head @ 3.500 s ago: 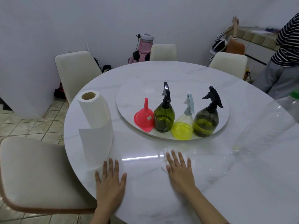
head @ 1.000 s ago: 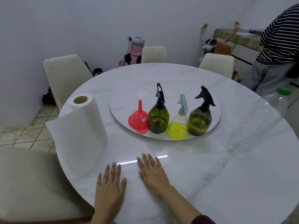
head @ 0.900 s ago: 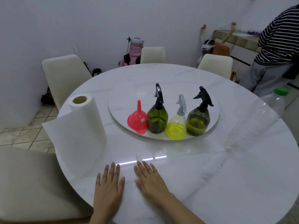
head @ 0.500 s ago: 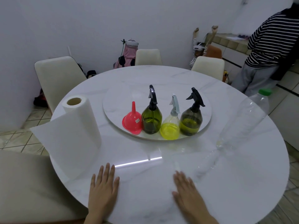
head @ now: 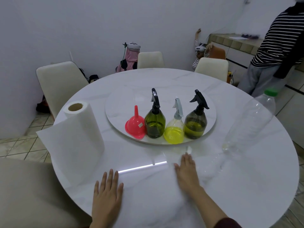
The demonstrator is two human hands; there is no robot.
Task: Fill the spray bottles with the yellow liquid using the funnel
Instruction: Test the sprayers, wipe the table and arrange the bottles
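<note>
Since a moment ago the right hand [head: 186, 172] slides forward toward the three part-filled plastic spray bottles [head: 174, 127] at centre frame, both it and the left hand [head: 107, 193] flat, fingers apart, holding nothing; the inverted red plastic funnel [head: 135, 126] sits untouched, so filling looks unstarted.

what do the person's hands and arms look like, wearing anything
Both are bare: no gloves, rings or watch show on the left hand or the right hand. The right forearm is bare up to a dark maroon sleeve at the picture's bottom edge. The left arm is cut off at the wrist, so any sleeve there is out of view.

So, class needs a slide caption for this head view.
Both hands flat before funnel and three spray bottles.
</note>
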